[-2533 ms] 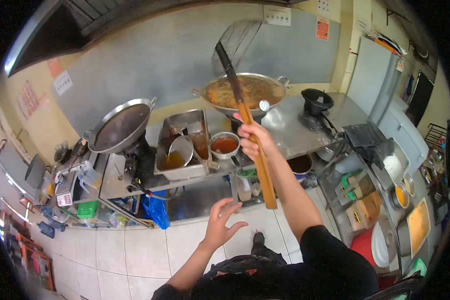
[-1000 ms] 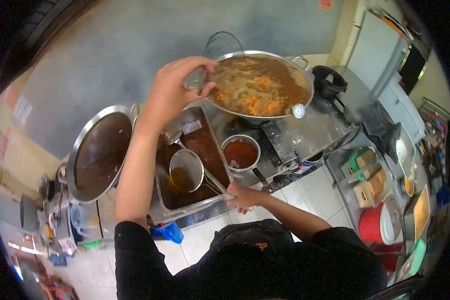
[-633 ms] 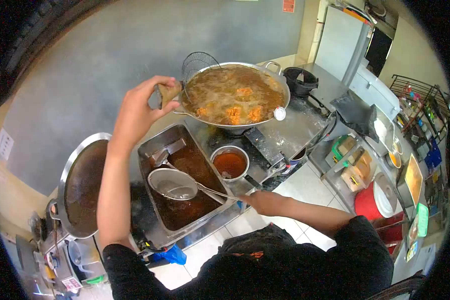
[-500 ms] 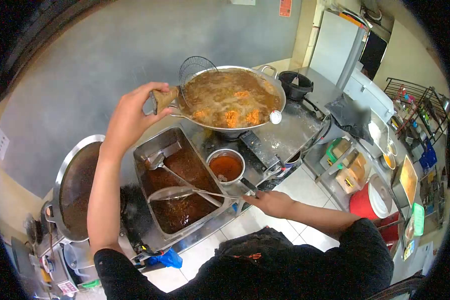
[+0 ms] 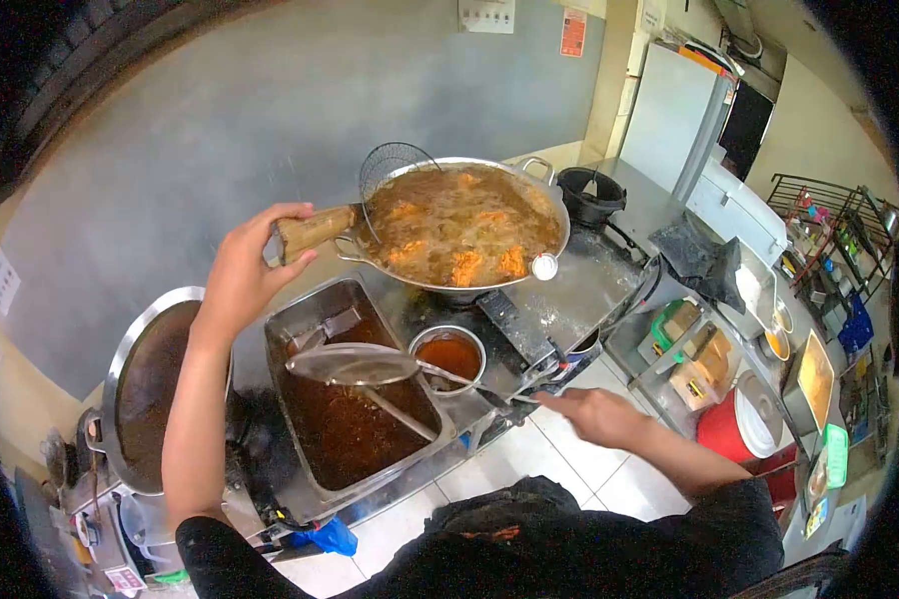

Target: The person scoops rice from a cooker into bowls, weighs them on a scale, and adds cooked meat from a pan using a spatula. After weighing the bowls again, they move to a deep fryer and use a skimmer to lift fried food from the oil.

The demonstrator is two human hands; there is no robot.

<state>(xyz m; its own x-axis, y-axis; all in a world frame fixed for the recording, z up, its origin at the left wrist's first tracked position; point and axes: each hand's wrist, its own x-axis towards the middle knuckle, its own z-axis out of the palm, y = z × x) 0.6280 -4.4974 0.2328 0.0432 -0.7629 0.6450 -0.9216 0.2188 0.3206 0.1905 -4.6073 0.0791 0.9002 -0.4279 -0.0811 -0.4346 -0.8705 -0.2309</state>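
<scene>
My left hand [image 5: 245, 268] grips the wooden handle [image 5: 315, 229] of a wire skimmer [image 5: 388, 167] that leans on the back rim of a big wok [image 5: 547, 200] full of hot oil and orange frying pieces. My right hand [image 5: 597, 412] holds the thin metal handle of a fine mesh strainer [image 5: 353, 364]. The strainer hangs level just above a steel tray [image 5: 288, 324] of dark oil. A ladle [image 5: 325, 329] lies in that tray.
A small steel bowl [image 5: 450, 354] of reddish oil stands between tray and wok. A second dark wok [image 5: 155, 384] sits at the left. A black burner [image 5: 589, 190], a steel counter, a red bucket [image 5: 737, 431] and shelves of containers are at the right.
The long wooden-handled skimmer went from my right hand into the wok, now held by my left. My right hand took the strainer, lifted it out of the tray's oil and drew it rightward.
</scene>
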